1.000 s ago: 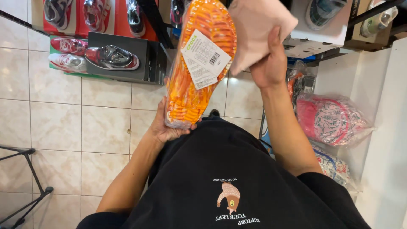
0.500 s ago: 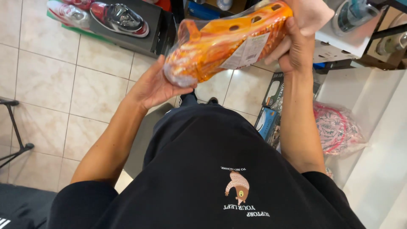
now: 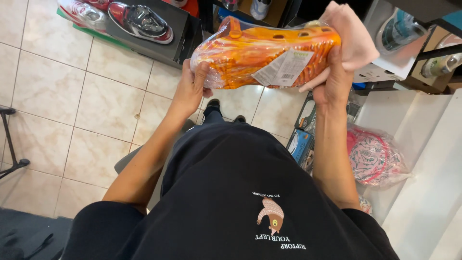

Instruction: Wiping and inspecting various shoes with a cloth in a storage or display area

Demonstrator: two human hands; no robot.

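Note:
I hold a pair of orange clogs wrapped in clear plastic, lying sideways at chest height, with a white paper label on the side facing me. My left hand grips its left end, fingers curled over the plastic. My right hand grips the right end and also pinches a pale pink cloth against the package. My black shirt fills the lower part of the view.
A black box with red and silver shoes on it sits on the tiled floor ahead. Shelves with shoes stand at the upper right. A pink bagged pair and a blue box lie low on the right beside a white surface. A black stand leg is at the left.
The orange package has turned from upright to lying sideways and moved slightly lower. My left hand shifted from its bottom to its left end; the cloth now sits at the right end.

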